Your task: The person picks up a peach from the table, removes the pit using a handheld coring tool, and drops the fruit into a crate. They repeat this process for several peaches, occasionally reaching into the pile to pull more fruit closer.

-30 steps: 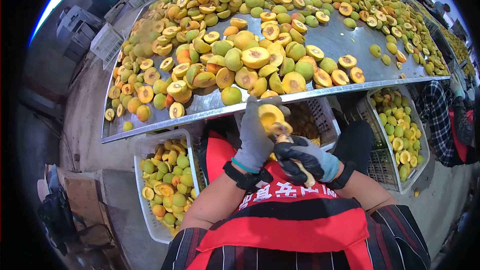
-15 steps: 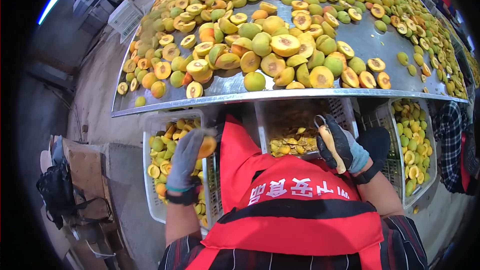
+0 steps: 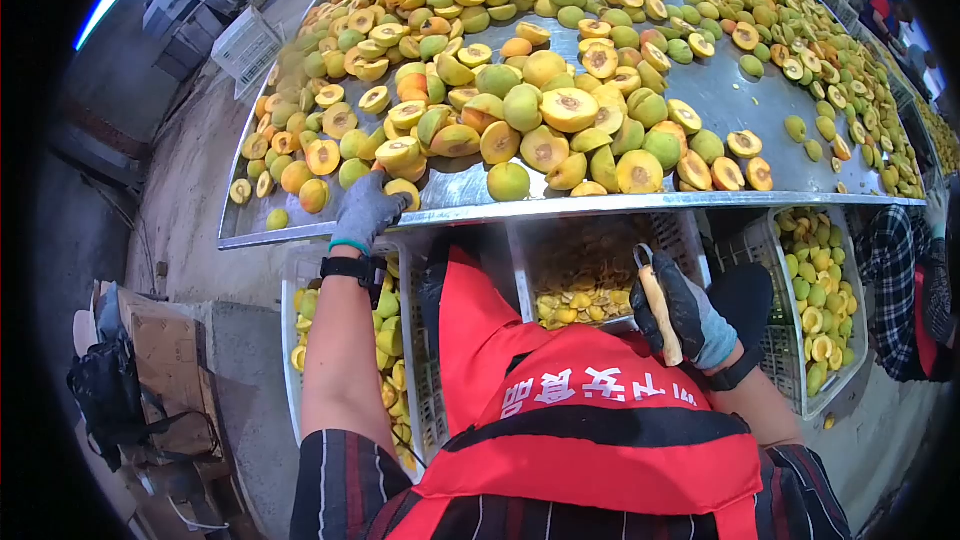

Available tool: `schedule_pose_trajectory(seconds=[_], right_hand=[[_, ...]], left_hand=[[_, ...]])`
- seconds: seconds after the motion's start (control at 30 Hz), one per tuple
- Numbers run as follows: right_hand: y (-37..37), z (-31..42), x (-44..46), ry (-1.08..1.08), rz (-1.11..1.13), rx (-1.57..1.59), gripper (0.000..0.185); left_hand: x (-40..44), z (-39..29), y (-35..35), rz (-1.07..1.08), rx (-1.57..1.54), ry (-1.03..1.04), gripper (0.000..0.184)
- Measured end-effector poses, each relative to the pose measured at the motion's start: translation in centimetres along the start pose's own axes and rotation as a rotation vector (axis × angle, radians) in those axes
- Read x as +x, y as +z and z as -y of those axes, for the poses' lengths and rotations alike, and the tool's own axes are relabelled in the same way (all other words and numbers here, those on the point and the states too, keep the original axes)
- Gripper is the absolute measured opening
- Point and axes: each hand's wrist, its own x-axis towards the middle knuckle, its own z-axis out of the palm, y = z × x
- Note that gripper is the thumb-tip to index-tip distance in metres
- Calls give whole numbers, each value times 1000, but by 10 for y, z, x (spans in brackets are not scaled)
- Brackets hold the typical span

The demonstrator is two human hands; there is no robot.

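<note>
Gloved in grey, my left hand [image 3: 368,210] reaches over the near edge of the metal table [image 3: 480,210], its fingers closed round a halved fruit [image 3: 403,192]. Many halved yellow-green fruits [image 3: 570,110] are heaped on the table, several with the stone cavity facing up. At the right, my right hand [image 3: 680,310], in a black and grey glove, is wrapped round the wooden handle of a tool [image 3: 658,305]. A small metal loop shows at the tool's top. The tool is beside a crate [image 3: 522,285] with fruit pieces and scraps inside.
A white crate of fruit halves [image 3: 292,340] stands below my left forearm, another [image 3: 810,400] at the right. Cardboard boxes and a black bag [image 3: 105,385] are at the far left. A co-worker's checked sleeve [image 3: 888,260] shows at the right edge.
My left hand has gone from between the hands' shared work on a fruit, over the left crate, up to the table edge, where it grips a half. My right hand with the tool moved right.
</note>
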Motion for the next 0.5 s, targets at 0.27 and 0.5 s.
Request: schedule_pose_trajectory(seconds=[0.27, 0.5], right_hand=[[53, 40, -8, -86, 235, -301, 23], [75, 38, -2, -179, 263, -343, 26]], left_hand=[[-88, -81, 31, 72, -1475, 126, 27], [-138, -132, 50, 506, -1907, 221, 51]])
